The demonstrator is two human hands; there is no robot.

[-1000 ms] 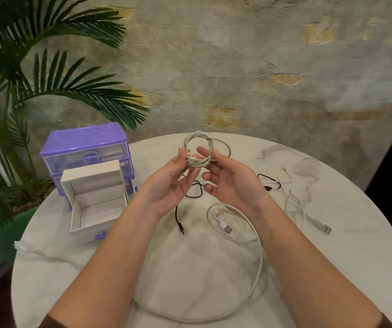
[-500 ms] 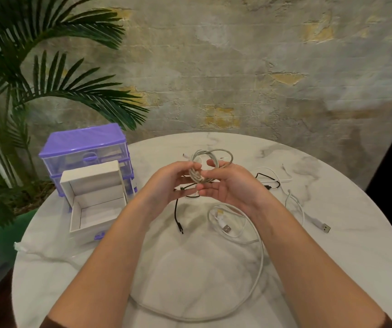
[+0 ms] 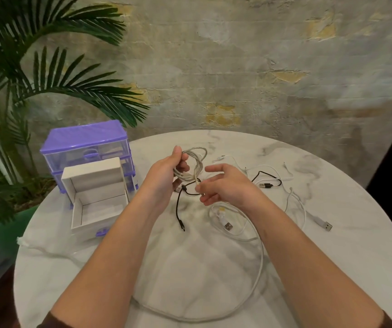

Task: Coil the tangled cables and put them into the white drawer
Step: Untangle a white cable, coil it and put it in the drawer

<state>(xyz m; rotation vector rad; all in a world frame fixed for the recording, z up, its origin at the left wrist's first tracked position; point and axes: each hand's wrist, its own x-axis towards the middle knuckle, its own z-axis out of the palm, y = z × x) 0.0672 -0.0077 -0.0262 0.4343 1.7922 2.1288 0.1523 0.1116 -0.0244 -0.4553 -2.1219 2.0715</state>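
Left hand [image 3: 164,178]: grip closed round grey-white cable coil [image 3: 196,162], held above marble worktop [image 3: 332,268]. Right hand [image 3: 230,185] just beside coil, grip pinching coil's loose tail near plug. White drawer [image 3: 91,171] pulled out, open top, on worktop left of hands, in front of purple drawer unit [image 3: 83,140]. Black cable [image 3: 178,209] lies below hands. Long white cable [image 3: 260,259] looped under right forearm. White USB cable [image 3: 303,209] at right. Palm plant [image 3: 36,79] far left.

Our round white marble table [image 3: 332,268], laden.
We see a purple plastic drawer unit [image 3: 83,140], an open white drawer box [image 3: 93,172] before it, a thin black cable [image 3: 177,209] and loose white cables [image 3: 228,226].
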